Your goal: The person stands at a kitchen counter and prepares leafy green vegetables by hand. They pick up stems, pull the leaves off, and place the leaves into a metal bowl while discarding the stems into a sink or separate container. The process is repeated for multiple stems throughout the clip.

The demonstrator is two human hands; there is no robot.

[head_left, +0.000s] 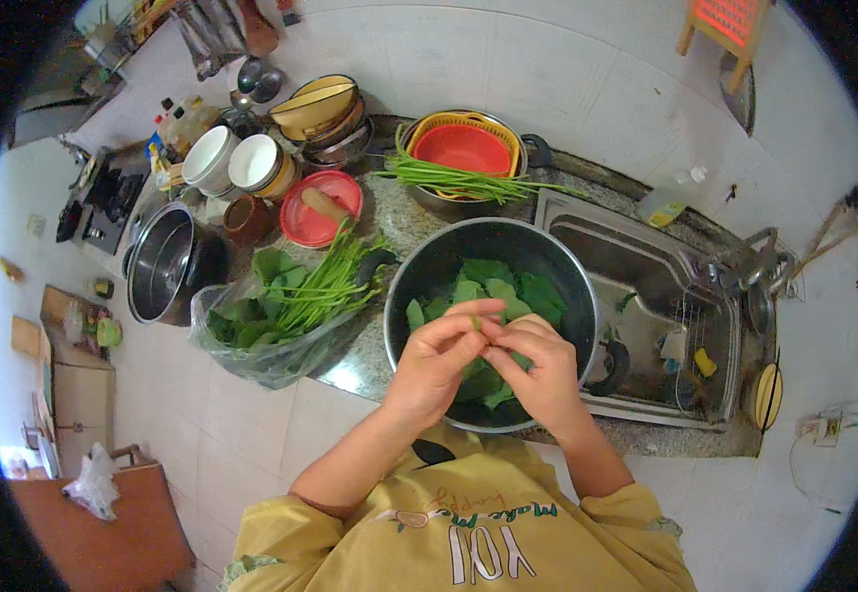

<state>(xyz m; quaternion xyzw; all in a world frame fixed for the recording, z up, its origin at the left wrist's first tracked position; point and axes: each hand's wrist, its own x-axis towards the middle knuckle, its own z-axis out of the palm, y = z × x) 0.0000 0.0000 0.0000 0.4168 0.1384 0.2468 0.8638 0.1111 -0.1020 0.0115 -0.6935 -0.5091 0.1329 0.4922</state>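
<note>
Over a large dark pot (396,296) my left hand (436,367) and my right hand (539,370) meet, fingertips pinched together. A thin bit of green stem (476,323) shows between the left fingers. What the right fingertips pinch is too small to make out. Broad green leaves (488,279) lie in the pot beneath my hands. To the left, a clear plastic bag (281,367) holds leafy greens (320,294) with long stems. A bundle of bare green stems (463,181) rests across the red basin (463,148) behind the pot.
A steel sink (626,242) with a faucet (745,252) adjoins the pot on the right. Bowls (254,161), a red plate (300,222) and an empty steel pot (167,261) crowd the counter's left. A bottle (671,197) stands behind the sink.
</note>
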